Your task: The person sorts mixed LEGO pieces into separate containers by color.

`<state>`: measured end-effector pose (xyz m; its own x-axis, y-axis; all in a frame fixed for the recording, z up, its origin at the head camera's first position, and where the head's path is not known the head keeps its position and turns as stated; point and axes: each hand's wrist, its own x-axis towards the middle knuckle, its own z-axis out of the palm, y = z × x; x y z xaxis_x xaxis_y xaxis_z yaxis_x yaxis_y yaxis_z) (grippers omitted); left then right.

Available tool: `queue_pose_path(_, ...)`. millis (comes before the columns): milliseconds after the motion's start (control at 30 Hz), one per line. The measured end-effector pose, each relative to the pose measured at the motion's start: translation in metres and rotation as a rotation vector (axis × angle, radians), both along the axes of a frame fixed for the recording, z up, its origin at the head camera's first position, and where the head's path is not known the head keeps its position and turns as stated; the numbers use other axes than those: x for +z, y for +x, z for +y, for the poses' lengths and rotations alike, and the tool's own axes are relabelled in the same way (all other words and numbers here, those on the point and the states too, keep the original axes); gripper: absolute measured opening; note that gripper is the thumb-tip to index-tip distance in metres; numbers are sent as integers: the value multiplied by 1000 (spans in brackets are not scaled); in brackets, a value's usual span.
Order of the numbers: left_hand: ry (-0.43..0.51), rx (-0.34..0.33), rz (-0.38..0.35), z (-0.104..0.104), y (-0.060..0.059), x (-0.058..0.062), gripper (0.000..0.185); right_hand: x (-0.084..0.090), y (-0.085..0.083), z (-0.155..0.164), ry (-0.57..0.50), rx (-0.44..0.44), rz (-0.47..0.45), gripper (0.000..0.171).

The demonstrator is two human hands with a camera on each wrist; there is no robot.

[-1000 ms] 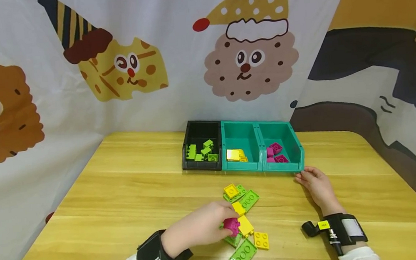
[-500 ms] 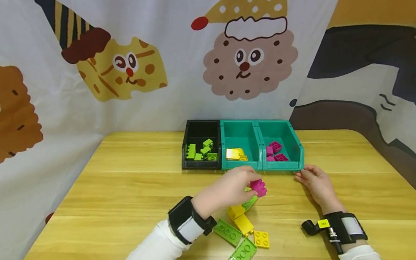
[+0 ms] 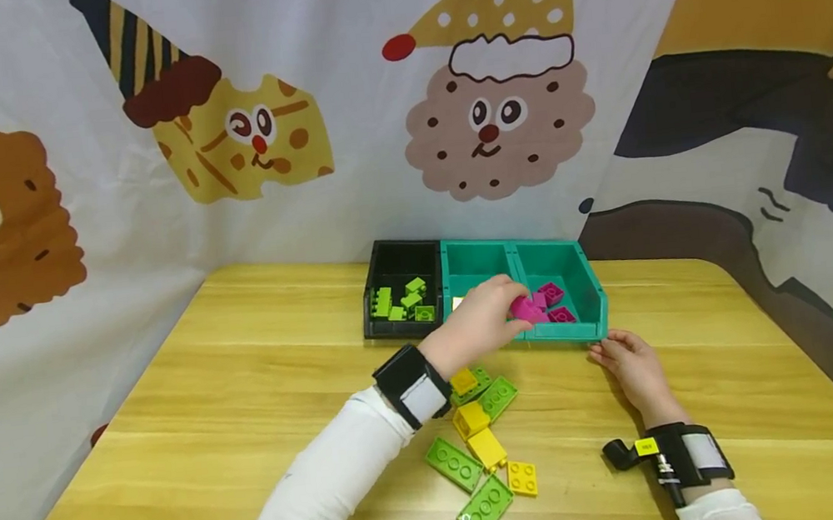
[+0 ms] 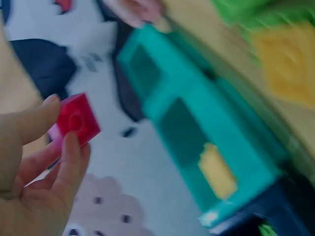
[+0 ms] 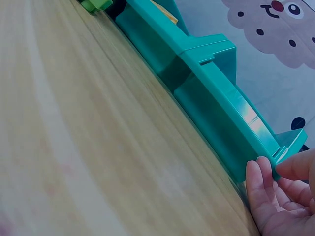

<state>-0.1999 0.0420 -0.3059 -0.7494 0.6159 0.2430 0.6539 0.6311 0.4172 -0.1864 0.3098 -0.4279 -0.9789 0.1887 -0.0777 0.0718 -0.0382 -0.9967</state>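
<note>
Magenta brick (image 3: pixel 523 309) sits pinched in the fingers (image 4: pixel 69 162) of our left hand (image 3: pixel 478 321), thumb on one side and fingertips on the other, and it now hangs over the front edge of the right-hand teal bin (image 3: pixel 591 287), where other magenta bricks (image 3: pixel 555 304) already lie. A second ago this same brick was being lifted from the loose pile (image 3: pixel 483 446) of green and yellow bricks on the bench (image 3: pixel 249 393); half a second ago it was in mid-air short of the bins; so we have carried it forward and to the right, and by our reckoning only the release is left for this piece. Our right hand (image 3: pixel 634 369) has not shifted: its fingers rest lightly curled against the right front corner of that bin, steadying it without closing round it. The middle teal bin (image 3: pixel 481 270) holds yellow bricks, the black bin (image 3: pixel 402 265) green ones.
</note>
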Motion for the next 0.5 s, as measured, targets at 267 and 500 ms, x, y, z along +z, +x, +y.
queue_pose_path(267, -69, 2, 94, 10, -24, -24, 34, 1, 2, 0, 3, 4, -15, 25)
queue_pose_path(500, -85, -58, 203, 28, -29, -22, 20, 2, 1, 1, 13, 2, -3, 27)
